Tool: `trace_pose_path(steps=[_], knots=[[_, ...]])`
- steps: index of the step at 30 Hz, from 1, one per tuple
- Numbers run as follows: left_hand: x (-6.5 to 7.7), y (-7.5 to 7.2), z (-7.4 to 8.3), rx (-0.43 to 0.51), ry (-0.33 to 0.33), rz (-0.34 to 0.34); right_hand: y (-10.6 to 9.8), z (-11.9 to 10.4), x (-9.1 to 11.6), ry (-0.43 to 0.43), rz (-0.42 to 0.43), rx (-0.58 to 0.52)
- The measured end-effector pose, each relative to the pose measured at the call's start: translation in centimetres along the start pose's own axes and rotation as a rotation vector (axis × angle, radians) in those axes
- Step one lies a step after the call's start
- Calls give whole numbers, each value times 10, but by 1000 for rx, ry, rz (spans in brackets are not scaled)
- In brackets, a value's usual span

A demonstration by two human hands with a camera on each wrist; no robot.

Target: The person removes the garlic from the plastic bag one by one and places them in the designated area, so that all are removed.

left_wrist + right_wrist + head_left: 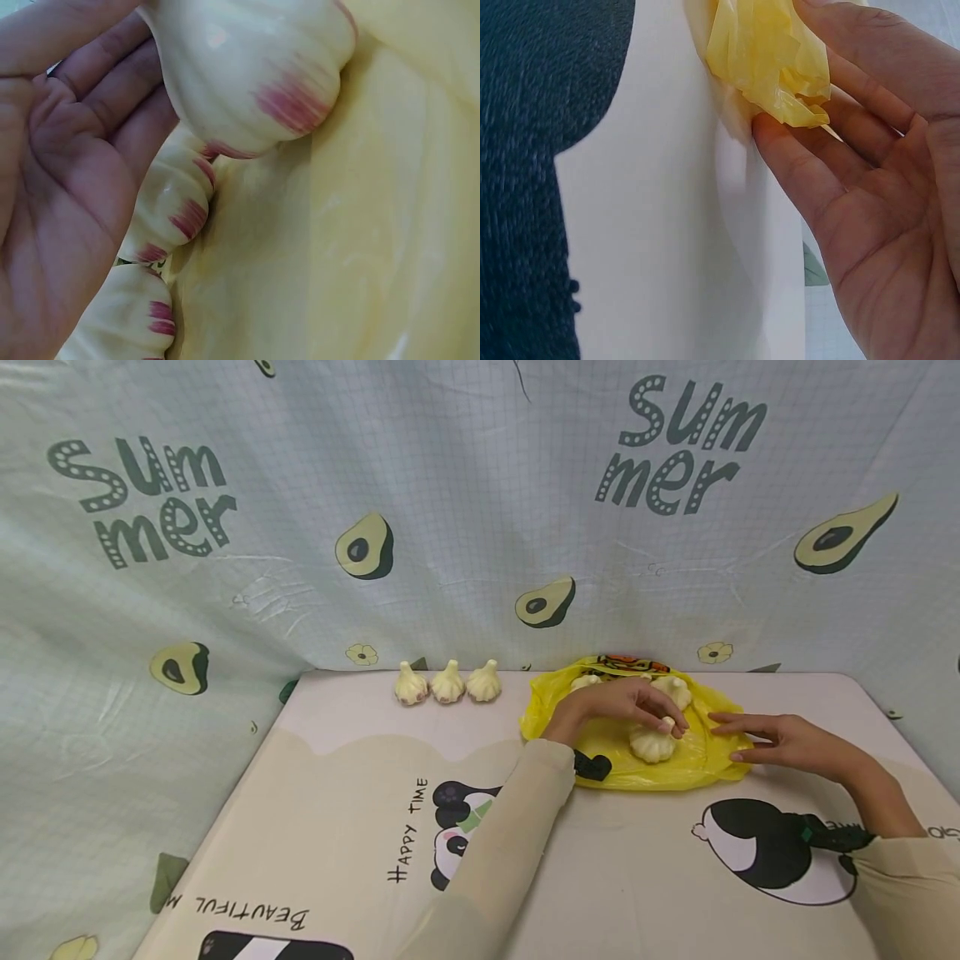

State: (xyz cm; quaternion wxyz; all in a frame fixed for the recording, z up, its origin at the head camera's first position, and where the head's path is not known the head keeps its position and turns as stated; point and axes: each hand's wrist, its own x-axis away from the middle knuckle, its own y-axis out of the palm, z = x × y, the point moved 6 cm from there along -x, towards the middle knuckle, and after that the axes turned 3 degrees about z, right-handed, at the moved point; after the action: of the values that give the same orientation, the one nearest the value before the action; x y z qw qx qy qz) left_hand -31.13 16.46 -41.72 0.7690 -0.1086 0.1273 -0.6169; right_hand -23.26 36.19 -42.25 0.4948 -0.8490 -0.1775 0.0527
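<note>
A garlic bulb (652, 745), glossy and cream-white with pinkish streaks at its base, is pinched by its neck in my left hand (630, 702). It is over a yellow plastic bag (697, 760) spread on the table. In the left wrist view the held garlic bulb (255, 75) is close up, with other bulbs (169, 202) below it. More garlic bulbs (673, 692) lie on the bag, partly hidden by my left hand. At the bag's right edge, my right hand (798, 743) holds the crumpled plastic between thumb and fingers, as the right wrist view shows.
Three garlic bulbs (447, 682) stand upright in a row near the table's back edge, left of the bag. The pale table cover (337, 827) has panda prints. Behind the table hangs a sheet (450, 485) printed with avocados.
</note>
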Motion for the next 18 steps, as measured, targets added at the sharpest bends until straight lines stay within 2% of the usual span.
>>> trace_pose_path(steps=[3,10,18], knots=[[2,0,0,-48,-13,-6,1,-1,0,1,-5,-3],[12,-3,10,-115,20,-10,-2,-3,1,-4,-4,-7],[46,-12,18,-143,-62,62,2,-5,2,-6,-16,-56]])
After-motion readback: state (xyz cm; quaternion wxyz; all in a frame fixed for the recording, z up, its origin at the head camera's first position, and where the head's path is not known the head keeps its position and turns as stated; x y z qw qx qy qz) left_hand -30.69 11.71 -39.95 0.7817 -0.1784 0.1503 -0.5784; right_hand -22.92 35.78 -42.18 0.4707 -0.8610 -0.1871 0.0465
